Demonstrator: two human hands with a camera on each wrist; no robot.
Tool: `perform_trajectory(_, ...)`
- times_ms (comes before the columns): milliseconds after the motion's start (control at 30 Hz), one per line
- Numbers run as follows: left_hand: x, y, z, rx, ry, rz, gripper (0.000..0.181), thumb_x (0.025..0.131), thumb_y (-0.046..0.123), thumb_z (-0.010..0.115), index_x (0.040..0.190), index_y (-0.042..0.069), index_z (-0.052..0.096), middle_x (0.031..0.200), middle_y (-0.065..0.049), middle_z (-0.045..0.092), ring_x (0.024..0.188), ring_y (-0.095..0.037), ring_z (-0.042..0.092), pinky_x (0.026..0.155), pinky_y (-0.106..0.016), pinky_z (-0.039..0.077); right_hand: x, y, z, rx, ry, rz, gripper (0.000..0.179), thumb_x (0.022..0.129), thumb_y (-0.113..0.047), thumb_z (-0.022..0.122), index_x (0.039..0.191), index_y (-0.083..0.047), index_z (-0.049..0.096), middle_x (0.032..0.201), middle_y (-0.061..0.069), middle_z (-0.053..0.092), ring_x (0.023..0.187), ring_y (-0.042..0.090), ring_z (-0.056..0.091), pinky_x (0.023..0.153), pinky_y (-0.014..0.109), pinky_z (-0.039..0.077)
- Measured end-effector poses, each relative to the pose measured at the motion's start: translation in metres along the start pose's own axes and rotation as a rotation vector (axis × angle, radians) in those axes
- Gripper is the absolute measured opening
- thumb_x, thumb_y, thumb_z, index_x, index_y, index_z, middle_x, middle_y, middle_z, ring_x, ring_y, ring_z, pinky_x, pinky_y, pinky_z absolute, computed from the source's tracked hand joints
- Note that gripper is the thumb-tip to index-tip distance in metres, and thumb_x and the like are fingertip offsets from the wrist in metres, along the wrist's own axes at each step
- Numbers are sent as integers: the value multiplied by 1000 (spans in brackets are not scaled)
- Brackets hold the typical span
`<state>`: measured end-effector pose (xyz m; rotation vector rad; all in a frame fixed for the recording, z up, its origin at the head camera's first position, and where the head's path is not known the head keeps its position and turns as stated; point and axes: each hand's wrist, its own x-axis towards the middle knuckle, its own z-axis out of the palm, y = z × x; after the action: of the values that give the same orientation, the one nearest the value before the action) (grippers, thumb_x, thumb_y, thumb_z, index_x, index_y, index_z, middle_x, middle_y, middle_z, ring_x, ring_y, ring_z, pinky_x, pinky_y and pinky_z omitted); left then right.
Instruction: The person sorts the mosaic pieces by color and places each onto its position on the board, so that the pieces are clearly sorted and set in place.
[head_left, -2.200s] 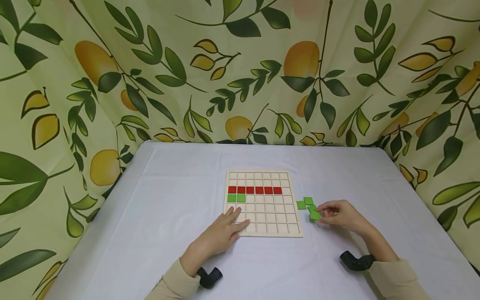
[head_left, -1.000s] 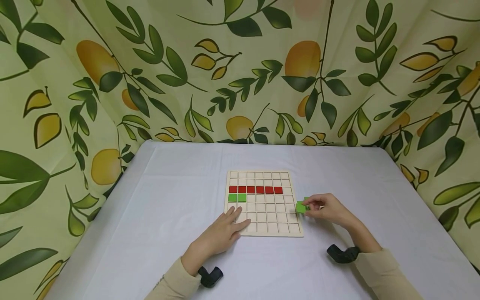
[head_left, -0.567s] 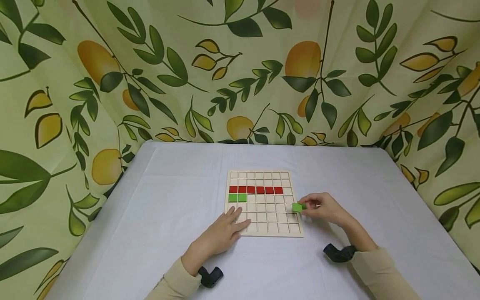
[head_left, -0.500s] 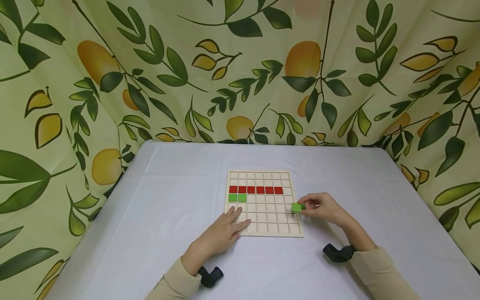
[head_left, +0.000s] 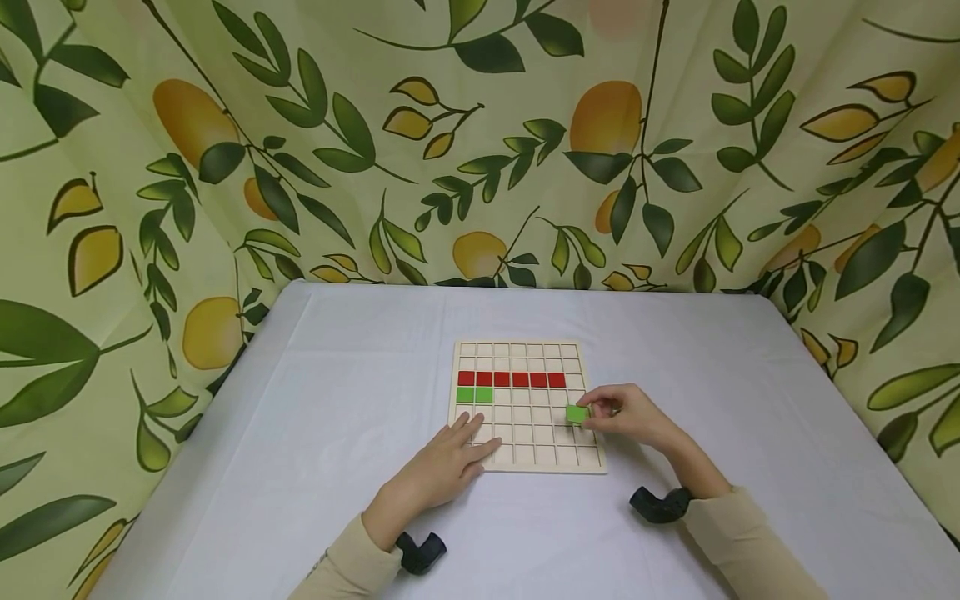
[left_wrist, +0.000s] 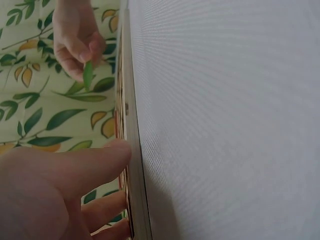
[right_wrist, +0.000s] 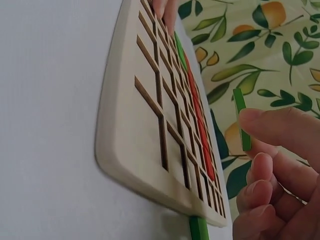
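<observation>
The green tile (head_left: 577,414) was raised above the right part of the board (head_left: 525,435), pinched between the thumb and fingertips of the right hand (head_left: 632,412). The left hand (head_left: 442,467) lay on the board's near left corner with its fingers spread, covering several cells. Six red tiles (head_left: 521,380) sat along one row, and two green tiles (head_left: 483,395) stood at the left of the next row nearer the person. The right wrist view showed another green tile (right_wrist: 198,229) beside the board's edge. White cloth (head_left: 360,358) covered the table, and a curtain (head_left: 262,183) printed with leaves and fruit hung behind. The tile's broad face pointed up, roughly parallel to the board; it looked about square, so a long axis could not be told.
</observation>
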<state>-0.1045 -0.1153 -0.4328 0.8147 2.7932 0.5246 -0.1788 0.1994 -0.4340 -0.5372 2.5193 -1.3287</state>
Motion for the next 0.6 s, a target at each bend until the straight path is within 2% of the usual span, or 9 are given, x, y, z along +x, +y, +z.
perform_trajectory(300, 0, 1, 0, 51, 4, -30, 45, 97, 20, 54, 141, 13, 49, 153, -14, 41, 145, -35, 35, 117, -50, 36, 8, -7, 14, 25, 23, -6, 27, 76, -3, 77, 99, 7, 68, 71, -3, 50, 65, 2, 45, 56, 15, 39)
perform_trajectory(600, 0, 1, 1, 85, 10, -31, 47, 97, 23, 55, 141, 8, 49, 153, -14, 40, 145, -34, 36, 118, -47, 36, 16, -14, 24, 53, 4, -24, 29, 75, -3, 78, 100, 8, 68, 70, -1, 48, 63, 1, 43, 55, 15, 37)
